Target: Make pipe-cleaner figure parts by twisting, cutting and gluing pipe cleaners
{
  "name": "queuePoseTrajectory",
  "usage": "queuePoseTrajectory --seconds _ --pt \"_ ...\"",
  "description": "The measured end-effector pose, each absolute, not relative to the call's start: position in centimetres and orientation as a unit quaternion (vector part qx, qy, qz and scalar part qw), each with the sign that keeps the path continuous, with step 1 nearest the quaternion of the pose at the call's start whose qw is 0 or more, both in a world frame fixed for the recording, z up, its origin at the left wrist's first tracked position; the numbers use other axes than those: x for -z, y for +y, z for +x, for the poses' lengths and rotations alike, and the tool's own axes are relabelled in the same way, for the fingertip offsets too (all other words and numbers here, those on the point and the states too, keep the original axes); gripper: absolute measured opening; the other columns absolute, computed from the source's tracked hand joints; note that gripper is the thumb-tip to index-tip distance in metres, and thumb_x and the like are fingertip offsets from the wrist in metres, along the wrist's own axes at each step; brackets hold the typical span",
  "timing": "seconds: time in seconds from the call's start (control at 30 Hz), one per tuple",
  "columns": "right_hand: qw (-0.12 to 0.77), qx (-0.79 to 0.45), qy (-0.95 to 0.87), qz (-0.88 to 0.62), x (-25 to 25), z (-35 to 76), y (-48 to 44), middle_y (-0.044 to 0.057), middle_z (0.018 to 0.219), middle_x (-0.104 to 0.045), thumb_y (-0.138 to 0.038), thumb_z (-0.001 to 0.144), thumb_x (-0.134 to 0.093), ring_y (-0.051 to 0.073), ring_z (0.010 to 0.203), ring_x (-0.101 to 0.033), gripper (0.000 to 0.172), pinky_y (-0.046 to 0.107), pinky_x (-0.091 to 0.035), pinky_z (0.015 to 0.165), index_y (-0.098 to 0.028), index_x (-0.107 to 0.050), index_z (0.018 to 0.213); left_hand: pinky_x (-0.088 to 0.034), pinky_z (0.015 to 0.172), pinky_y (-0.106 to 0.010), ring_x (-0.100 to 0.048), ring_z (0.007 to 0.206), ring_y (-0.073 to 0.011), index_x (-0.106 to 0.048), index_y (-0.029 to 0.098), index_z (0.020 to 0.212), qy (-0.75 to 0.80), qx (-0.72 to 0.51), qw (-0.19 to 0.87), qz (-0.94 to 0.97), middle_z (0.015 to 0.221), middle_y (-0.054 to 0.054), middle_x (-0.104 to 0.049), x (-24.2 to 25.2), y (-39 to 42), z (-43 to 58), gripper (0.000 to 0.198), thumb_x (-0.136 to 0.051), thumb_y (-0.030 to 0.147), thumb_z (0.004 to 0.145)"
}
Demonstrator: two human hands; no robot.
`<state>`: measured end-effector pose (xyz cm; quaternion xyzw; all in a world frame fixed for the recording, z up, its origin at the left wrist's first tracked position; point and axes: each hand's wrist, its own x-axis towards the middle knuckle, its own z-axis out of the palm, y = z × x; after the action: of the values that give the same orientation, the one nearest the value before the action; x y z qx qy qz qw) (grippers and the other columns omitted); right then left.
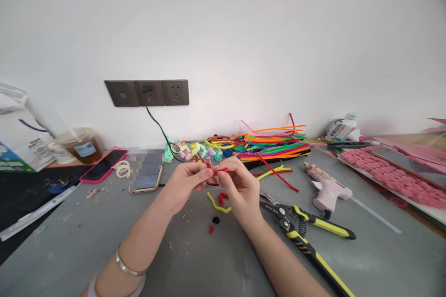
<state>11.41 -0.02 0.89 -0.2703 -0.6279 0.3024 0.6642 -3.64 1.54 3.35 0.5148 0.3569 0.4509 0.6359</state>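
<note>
Between my two hands is a red pipe cleaner [209, 165], held above the grey mat near the middle. My left hand [186, 181] pinches it between thumb and forefinger. From the other side my right hand [239, 188] is also closed on it, fingertips almost touching the left ones. Parts of the pipe cleaner are hidden by the fingers. Just below lie a bent yellow pipe cleaner [218, 205], red fuzzy pieces [223, 198], a black pompom-like piece [216, 220] and a small red scrap [211, 229].
Yellow-and-black wire pliers [303, 222] lie at right, beside a pink glue gun [327, 190]. Bundled coloured pipe cleaners [272, 146] are by the wall. At left are a phone [148, 174], a pink-cased phone [104, 166] and a drink cup [81, 146]. A black cable [158, 125] hangs from the socket.
</note>
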Motion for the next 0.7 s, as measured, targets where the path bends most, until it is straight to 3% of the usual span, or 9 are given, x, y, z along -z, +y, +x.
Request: queuePoseTrajectory --seconds 0.23,0.43,0.6,0.7 --pt "0.604 -0.477 -0.591 -0.240 -1.7 11.3 0.3 0.001 0.076 -0.057 -0.045 0.086 -0.066 0.010 0.054 -0.048 0.024 0.023 -0.039 0.045 -0.021 -0.067 0.086 -0.031 0.051 -0.022 -0.040 0.052 -0.0087 -0.068 0.015 0.058 0.349 -0.380 0.638 0.571 0.055 0.001 -0.052 -3.6 1.5 -4.8 0.031 -0.081 0.042 0.071" --pt "0.561 -0.546 -0.583 -0.219 -1.6 11.5 0.2 0.000 0.075 -0.059 -0.039 0.086 -0.069 0.010 0.058 -0.052 0.019 0.022 -0.042 0.050 -0.021 -0.071 0.090 -0.030 0.049 -0.022 -0.041 0.050 -0.0093 -0.073 0.017 0.058 0.342 -0.322 0.616 0.632 0.055 0.000 -0.056 -4.6 1.3 -5.6 0.024 -0.078 0.036 0.072" --pt "0.544 -0.590 -0.544 -0.245 -1.1 11.6 0.4 -0.002 0.065 -0.058 -0.043 0.085 -0.069 0.008 0.048 -0.046 0.024 0.019 -0.033 0.042 -0.021 -0.073 0.093 -0.028 0.048 -0.022 -0.040 0.050 -0.0088 -0.075 0.018 0.062 0.333 -0.318 0.628 0.627 0.057 -0.001 -0.057 -4.8 1.1 -5.2 0.023 -0.077 0.037 0.074" --pt "0.554 -0.598 -0.528 -0.238 -0.9 11.5 0.6 -0.002 0.067 -0.058 -0.045 0.085 -0.069 0.007 0.048 -0.045 0.026 0.020 -0.036 0.042 -0.020 -0.073 0.093 -0.028 0.049 -0.022 -0.038 0.051 -0.0094 -0.075 0.017 0.065 0.331 -0.329 0.631 0.619 0.056 0.000 -0.053 -4.5 1.3 -5.2 0.026 -0.076 0.042 0.075"
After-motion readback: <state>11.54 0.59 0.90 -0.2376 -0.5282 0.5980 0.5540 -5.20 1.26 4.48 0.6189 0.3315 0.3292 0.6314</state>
